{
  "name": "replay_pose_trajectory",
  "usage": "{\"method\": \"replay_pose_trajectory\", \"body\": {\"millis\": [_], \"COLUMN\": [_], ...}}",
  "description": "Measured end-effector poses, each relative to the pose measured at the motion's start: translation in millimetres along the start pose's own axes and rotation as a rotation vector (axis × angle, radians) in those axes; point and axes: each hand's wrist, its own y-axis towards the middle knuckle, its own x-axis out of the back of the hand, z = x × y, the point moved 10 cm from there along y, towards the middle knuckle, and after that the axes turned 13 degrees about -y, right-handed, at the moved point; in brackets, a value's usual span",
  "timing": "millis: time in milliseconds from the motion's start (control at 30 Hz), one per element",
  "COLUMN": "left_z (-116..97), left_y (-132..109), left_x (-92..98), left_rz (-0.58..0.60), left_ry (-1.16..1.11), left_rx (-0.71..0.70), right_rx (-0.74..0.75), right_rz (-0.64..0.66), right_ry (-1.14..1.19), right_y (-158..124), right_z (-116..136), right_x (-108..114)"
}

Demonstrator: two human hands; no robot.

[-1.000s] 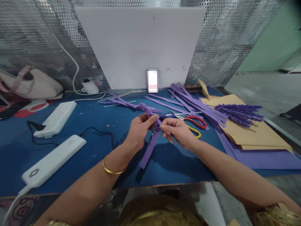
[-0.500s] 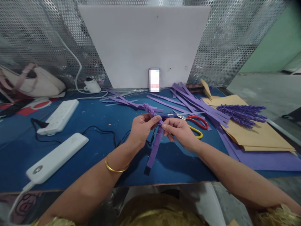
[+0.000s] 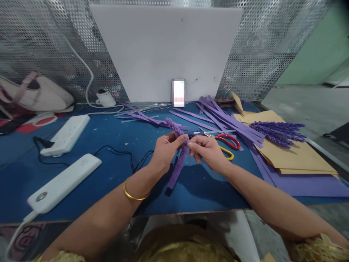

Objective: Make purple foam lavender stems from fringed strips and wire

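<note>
Between my two hands is a purple paper flower stem point(image 3: 174, 126), its upper end wound into a curly spike. From it a loose purple paper strip point(image 3: 177, 169) hangs down toward the table's front edge. My left hand point(image 3: 167, 151) pinches the wound part between thumb and fingers. Right beside it, my right hand point(image 3: 205, 150) pinches the strip where it meets the stem. The stem's core is hidden by the fingers. Scissors with red and yellow handles point(image 3: 228, 142) lie just behind and right of my right hand.
Purple paper strips point(image 3: 229, 120) spread at the back right. Finished purple flower spikes point(image 3: 278, 133) rest on tan paper sheets point(image 3: 300, 160). At left lie a white power strip point(image 3: 68, 136) and a white power bank point(image 3: 65, 182) with cables. A phone point(image 3: 178, 92) leans on a white board point(image 3: 169, 47).
The loose strip's lower end has swung slightly left and up. Both hands keep their pinch in nearly the same place. The whole view has shifted a little.
</note>
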Motion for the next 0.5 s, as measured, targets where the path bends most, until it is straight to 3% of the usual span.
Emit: {"method": "replay_pose_trajectory", "body": {"millis": [367,500], "left_z": [1.0,1.2], "left_y": [0.8,4.0], "left_x": [-2.7,2.9], "left_rz": [0.025,-0.021], "left_ry": [0.011,-0.06], "left_rx": [-0.032,-0.004], "right_rx": [0.0,-0.005], "right_rz": [0.006,-0.026], "right_ry": [-0.012,-0.019], "right_y": [1.0,0.2], "right_z": [2.7,6.4], "right_x": [-0.1,3.3]}}
